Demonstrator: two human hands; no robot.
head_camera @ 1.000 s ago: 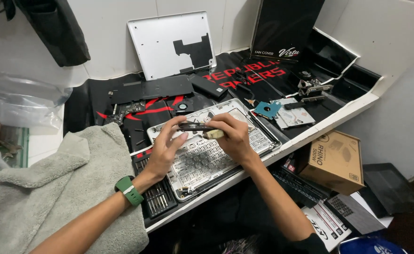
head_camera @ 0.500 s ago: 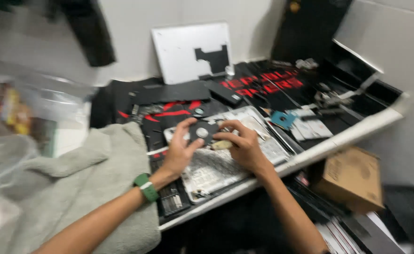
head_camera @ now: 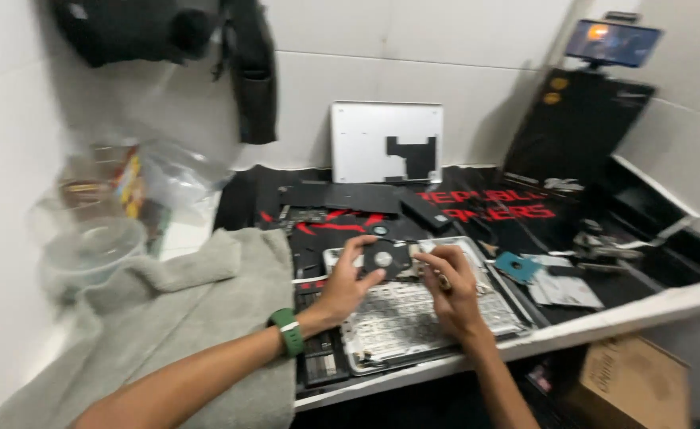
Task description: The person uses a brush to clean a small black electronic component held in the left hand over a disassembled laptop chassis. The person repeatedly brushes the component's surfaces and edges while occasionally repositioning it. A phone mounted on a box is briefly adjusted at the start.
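My left hand [head_camera: 346, 284], with a green watch on its wrist, holds a small black round fan part [head_camera: 386, 258] tilted up over an opened silver laptop shell [head_camera: 413, 322]. My right hand [head_camera: 451, 292] is closed beside the part, pinching something small with a yellowish end, perhaps a tool handle. Both hands hover above the laptop's inner side, which lies on the black and red desk mat [head_camera: 485, 210].
A grey towel [head_camera: 199, 302] covers the table's left side. Clear plastic containers [head_camera: 95, 238] stand at far left. A white laptop panel [head_camera: 385, 143] leans on the wall. Small parts and a teal piece [head_camera: 515, 267] lie right. A cardboard box [head_camera: 628, 381] sits below the table edge.
The view has swung up and left. My left hand has tipped the round black part upward, and my right hand stays beside it.
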